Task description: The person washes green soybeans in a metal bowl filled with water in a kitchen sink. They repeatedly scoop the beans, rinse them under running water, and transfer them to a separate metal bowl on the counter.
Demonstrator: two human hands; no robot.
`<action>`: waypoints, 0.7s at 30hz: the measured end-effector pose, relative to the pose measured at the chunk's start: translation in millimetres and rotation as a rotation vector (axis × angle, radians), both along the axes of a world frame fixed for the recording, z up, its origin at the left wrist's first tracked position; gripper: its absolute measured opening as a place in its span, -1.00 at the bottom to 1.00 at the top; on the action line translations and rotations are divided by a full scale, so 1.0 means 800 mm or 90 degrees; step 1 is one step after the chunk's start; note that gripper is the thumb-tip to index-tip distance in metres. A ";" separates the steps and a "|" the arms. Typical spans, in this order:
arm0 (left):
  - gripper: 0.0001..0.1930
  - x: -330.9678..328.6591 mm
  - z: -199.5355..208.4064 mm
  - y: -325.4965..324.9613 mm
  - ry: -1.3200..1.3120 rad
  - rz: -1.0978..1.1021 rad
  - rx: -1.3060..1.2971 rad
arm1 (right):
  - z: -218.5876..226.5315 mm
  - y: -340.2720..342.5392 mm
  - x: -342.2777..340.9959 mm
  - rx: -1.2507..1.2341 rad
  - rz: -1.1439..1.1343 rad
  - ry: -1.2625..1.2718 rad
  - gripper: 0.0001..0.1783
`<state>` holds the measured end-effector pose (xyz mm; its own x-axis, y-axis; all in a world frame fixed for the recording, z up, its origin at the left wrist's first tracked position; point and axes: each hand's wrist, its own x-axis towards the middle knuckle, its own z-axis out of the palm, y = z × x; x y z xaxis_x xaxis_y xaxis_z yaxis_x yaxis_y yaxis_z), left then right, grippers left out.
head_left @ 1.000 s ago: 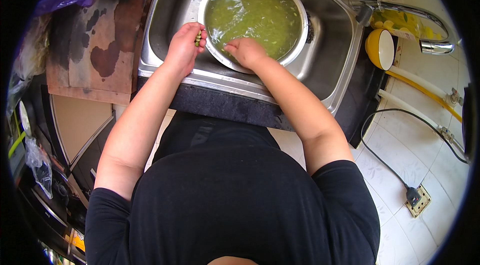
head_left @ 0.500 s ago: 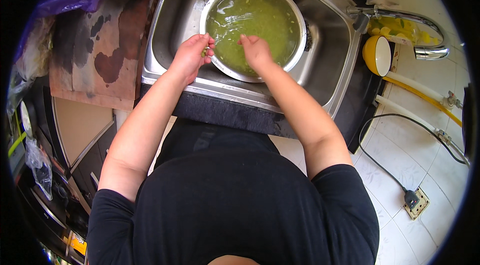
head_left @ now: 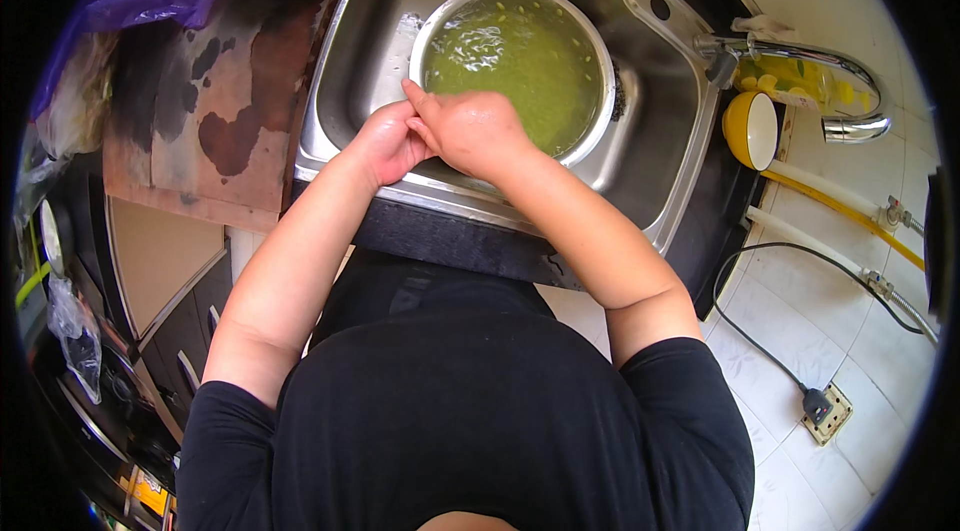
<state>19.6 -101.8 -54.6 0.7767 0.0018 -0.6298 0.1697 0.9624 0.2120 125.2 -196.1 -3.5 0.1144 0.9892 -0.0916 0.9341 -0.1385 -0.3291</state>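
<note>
Our left hand [head_left: 388, 143] and right hand [head_left: 482, 131] meet at the fingers; whether they grip anything, we cannot tell. Beside them, its near-left rim hidden from us, a metal basin [head_left: 609, 91] of green water [head_left: 540, 76] sits in our sink [head_left: 655, 121].

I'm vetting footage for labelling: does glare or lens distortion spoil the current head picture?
Head view: white glare hides part of the greenish water in the metal bowl; bright highlights streak the faucet; toward the black fisheye rim, tiles look bent.
</note>
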 end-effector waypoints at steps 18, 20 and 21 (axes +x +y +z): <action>-0.87 0.002 -0.006 0.003 0.009 0.089 0.014 | -0.058 0.018 0.068 0.183 -0.277 0.155 -0.84; -0.86 0.004 -0.004 0.004 0.029 0.086 0.020 | -0.079 0.028 0.089 0.115 -0.360 0.000 -0.84; -0.86 0.005 -0.004 0.004 0.037 0.082 0.023 | -0.093 0.032 0.098 0.089 -0.345 -0.012 -0.83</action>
